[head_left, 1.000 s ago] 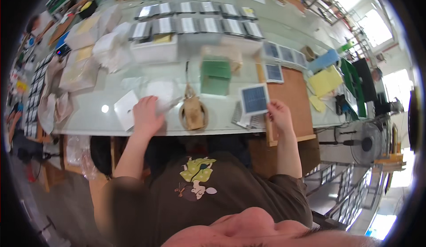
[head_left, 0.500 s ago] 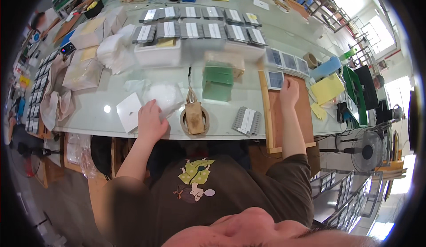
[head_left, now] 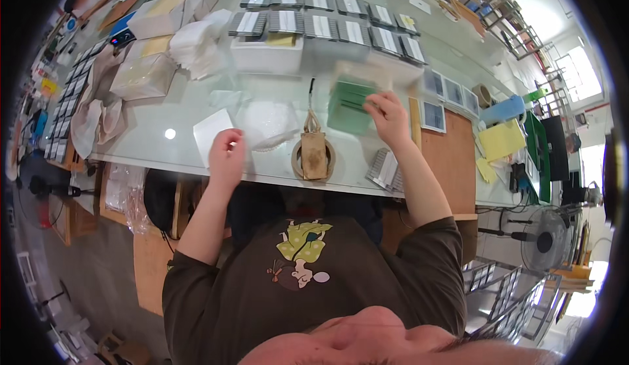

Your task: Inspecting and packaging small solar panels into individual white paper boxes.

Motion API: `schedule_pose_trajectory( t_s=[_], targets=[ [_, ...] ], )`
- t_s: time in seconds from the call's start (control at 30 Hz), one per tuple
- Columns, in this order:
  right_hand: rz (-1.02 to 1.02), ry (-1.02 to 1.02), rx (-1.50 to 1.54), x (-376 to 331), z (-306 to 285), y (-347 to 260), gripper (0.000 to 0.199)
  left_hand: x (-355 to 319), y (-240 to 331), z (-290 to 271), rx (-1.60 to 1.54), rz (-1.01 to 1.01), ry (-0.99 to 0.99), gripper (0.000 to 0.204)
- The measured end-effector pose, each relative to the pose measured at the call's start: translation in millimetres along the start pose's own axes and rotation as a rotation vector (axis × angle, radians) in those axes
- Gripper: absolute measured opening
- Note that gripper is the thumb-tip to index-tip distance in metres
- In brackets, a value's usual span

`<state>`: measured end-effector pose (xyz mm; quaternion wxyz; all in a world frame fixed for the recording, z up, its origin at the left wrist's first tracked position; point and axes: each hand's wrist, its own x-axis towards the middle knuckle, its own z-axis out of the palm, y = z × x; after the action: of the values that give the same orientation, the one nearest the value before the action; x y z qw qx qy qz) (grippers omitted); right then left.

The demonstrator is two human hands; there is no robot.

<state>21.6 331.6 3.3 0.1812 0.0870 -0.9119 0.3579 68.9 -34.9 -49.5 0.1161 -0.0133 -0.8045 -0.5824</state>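
My left hand is closed, fingers curled over the right side of a white square card. Whether it grips the card or something small cannot be made out. A white foam-like pad lies just to its right. My right hand has fingertips pinched together at the right edge of a green block of stacked sheets; anything between them is too small to see. Between the hands, a wooden block sits on a tape roll. A bundle of grey strips with a white band lies below my right wrist.
Two rows of banded grey bundles stand at the back, partly on a white foam box. Wrapped white packages are at left. Right are dark framed panels, a brown board, yellow paper and a blue bottle.
My right hand has left the framed panel on the brown board and moved left to the green block. My left hand's fingers have curled in. The whole view has shifted.
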Motion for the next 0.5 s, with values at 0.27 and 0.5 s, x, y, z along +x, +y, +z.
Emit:
schedule_pose_trajectory(
  t_s=[0.27, 0.5],
  targets=[
    [-0.133, -0.094, -0.044, 6.8, -8.3, 9.3, 0.012, 15.4, 18.8, -17.7, -0.777, -0.431, 0.022, 0.009],
    [0.189, -0.013, 0.345, -3.0, -8.8, 13.2, 0.011, 8.0, 12.3, -17.1, -0.738, -0.393, 0.093, 0.006]
  ],
)
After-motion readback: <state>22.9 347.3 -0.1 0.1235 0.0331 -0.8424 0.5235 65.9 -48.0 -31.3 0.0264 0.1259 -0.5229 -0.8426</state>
